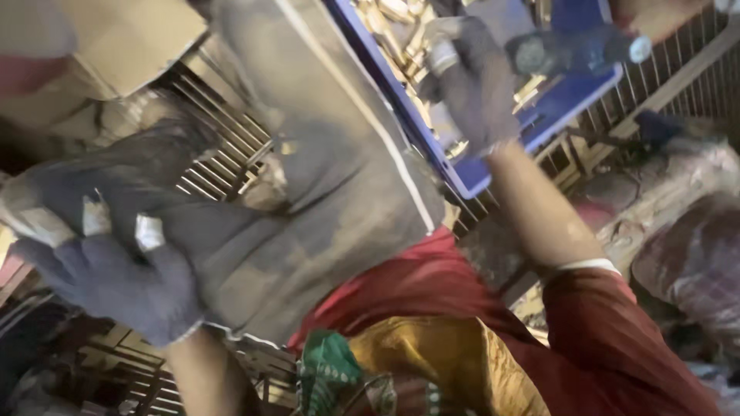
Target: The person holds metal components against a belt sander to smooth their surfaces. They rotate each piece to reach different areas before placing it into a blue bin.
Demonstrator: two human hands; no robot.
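Left hand [116,285], gloved, fingers clamped on 1 small metal cylinder [146,231] at lower left. Right hand [470,85], gloved, fingers closed around another metal piece [441,55] over the blue tray [478,181]. Judged: rigid, dense, smooth; grip the barrel mid-length.

Your gloves [116,285] are dark grey-blue, smudged pale at the fingers [146,231]. Your sleeve [617,339] is deep red with a white cuff. The tray [539,115] is bright blue, the cloth [331,177] dusty grey with a white stripe.
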